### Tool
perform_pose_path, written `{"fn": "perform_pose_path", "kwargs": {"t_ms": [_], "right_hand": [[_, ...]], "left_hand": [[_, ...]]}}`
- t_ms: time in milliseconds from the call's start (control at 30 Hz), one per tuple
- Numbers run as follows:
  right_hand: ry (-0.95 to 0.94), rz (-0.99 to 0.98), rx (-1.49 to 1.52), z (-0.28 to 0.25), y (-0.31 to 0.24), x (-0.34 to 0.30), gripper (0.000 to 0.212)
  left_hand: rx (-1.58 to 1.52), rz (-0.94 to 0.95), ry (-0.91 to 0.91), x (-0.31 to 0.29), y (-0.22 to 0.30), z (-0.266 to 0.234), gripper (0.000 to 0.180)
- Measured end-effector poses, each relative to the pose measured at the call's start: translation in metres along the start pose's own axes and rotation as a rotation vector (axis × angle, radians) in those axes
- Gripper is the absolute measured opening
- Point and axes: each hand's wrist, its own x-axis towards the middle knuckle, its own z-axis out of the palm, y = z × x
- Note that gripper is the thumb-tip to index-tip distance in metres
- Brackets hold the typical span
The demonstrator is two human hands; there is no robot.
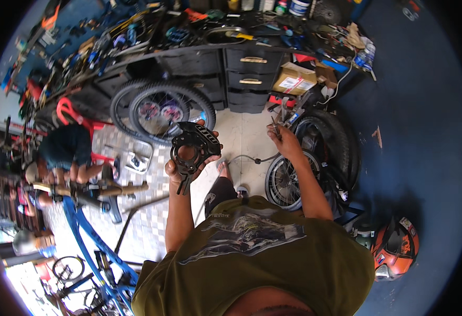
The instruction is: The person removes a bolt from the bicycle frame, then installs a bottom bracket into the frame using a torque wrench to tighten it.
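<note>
My left hand (187,152) is wrapped round a black bicycle chain guide (195,139), held up in front of me. The palm shows through the guide's round opening, and fingertips curl over its right edge. Pale lettering marks its upper plate. Out to the right, my right hand (282,139) is closed on a thin dark metal tool (274,122) that points up from the fingers; its exact kind is too small to tell. The two hands are well apart. Below my right forearm stands a spoked wheel (279,179).
A cluttered workbench (199,46) with drawers (249,81) runs along the far side. Mountain bike wheels (162,113) lean against it. A cardboard box (294,79) sits on the right. At left are a crouching person (65,150) and a blue bike frame (86,231). An orange helmet (396,247) lies right.
</note>
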Motion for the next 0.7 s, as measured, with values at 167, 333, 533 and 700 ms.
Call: {"fn": "perform_pose_path", "kwargs": {"t_ms": [167, 333, 533, 700], "right_hand": [[-0.011, 0.123, 0.008, -0.004, 0.038, 0.069, 0.034], [0.156, 0.134, 0.034, 0.012, 0.075, 0.176, 0.040], [0.170, 0.250, 0.052, 0.037, 0.109, 0.297, 0.049], [0.058, 0.357, 0.117, 0.067, 0.124, 0.362, 0.055]], "left_hand": [[-0.032, -0.049, -0.016, 0.078, -0.004, -0.041, 0.130], [-0.002, -0.086, -0.040, 0.162, 0.010, -0.089, 0.126], [-0.014, -0.122, 0.007, 0.238, 0.029, -0.133, 0.126], [-0.009, -0.141, 0.080, 0.281, 0.040, -0.150, 0.128]]}}
